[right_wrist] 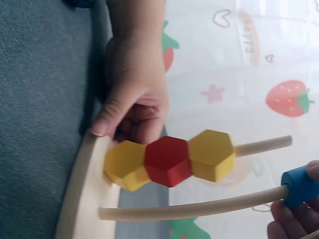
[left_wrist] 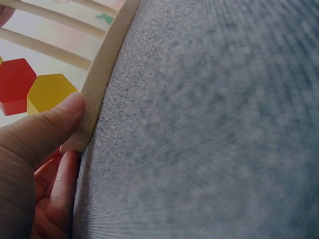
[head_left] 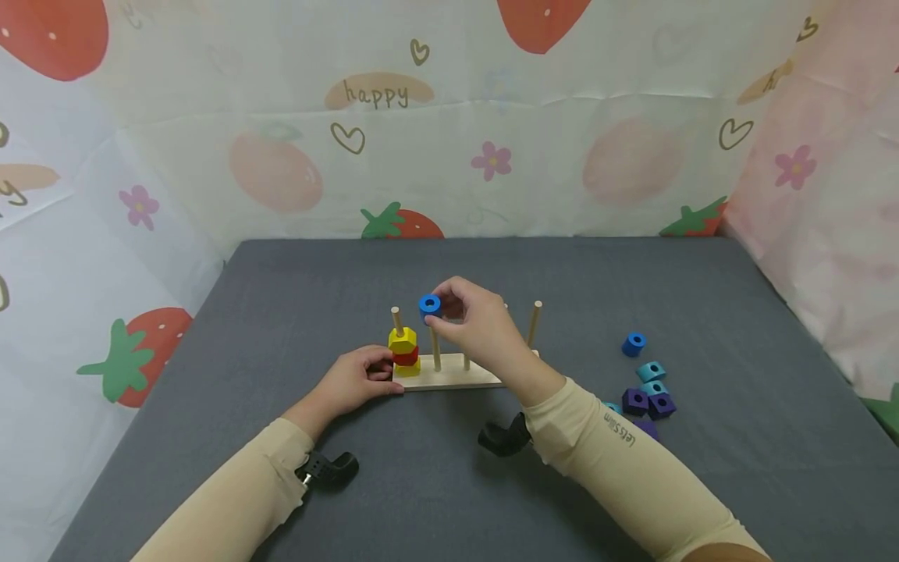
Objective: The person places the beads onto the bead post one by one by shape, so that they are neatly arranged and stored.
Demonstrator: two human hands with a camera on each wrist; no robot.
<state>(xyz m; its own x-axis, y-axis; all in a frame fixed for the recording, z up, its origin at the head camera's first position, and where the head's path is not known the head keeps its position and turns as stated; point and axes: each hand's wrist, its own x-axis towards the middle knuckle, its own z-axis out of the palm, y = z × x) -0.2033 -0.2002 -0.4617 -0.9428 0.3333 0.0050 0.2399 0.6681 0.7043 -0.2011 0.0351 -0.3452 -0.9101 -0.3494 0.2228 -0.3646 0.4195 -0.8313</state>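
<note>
My right hand (head_left: 485, 328) pinches a blue round bead (head_left: 430, 307) between thumb and fingers. In the right wrist view the blue bead (right_wrist: 297, 186) is at the top end of the second peg (right_wrist: 199, 205). My left hand (head_left: 357, 381) grips the left end of the wooden peg stand (head_left: 449, 381), thumb on its front edge, as the left wrist view shows. On the leftmost peg (head_left: 396, 316) are a yellow hexagonal bead (right_wrist: 212, 155), a red one (right_wrist: 168, 162) and another yellow one (right_wrist: 126, 164) at the base. My right hand and forearm hide part of the stand.
To the right on the grey tabletop (head_left: 562, 499) lie another blue bead (head_left: 634, 344), light-blue beads (head_left: 651, 371) and purple square beads (head_left: 635, 402), some partly behind my right sleeve. Another peg (head_left: 535, 324) rises at the stand's right. A printed cloth (head_left: 534, 156) hangs behind.
</note>
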